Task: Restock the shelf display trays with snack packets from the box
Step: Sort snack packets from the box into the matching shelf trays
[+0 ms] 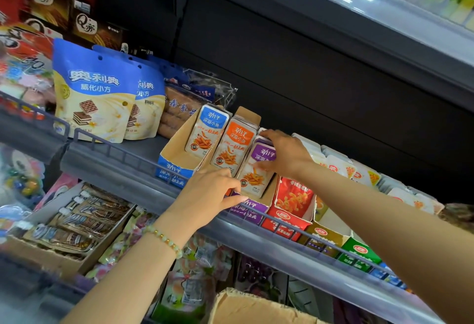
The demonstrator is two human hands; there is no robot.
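Three cardboard display trays stand side by side on the grey shelf (133,169): a blue tray (174,162) with blue-topped packets (206,131), a middle one with orange-topped packets (234,144), and a purple tray (252,212) with purple-topped packets (252,169). My right hand (287,154) grips the top of the purple packet stack from the right. My left hand (207,195) holds the purple tray's front left corner, thumb along its front edge. The open brown cardboard box (246,308) sits at the bottom centre; its contents are hidden.
Red (289,210), yellow-brown (323,240) and green (359,254) trays continue to the right. Blue wafer bags (95,92) stand at the left. A wire rail runs along the shelf front. A lower shelf holds a box of dark packets (74,223). A shelf overhangs above.
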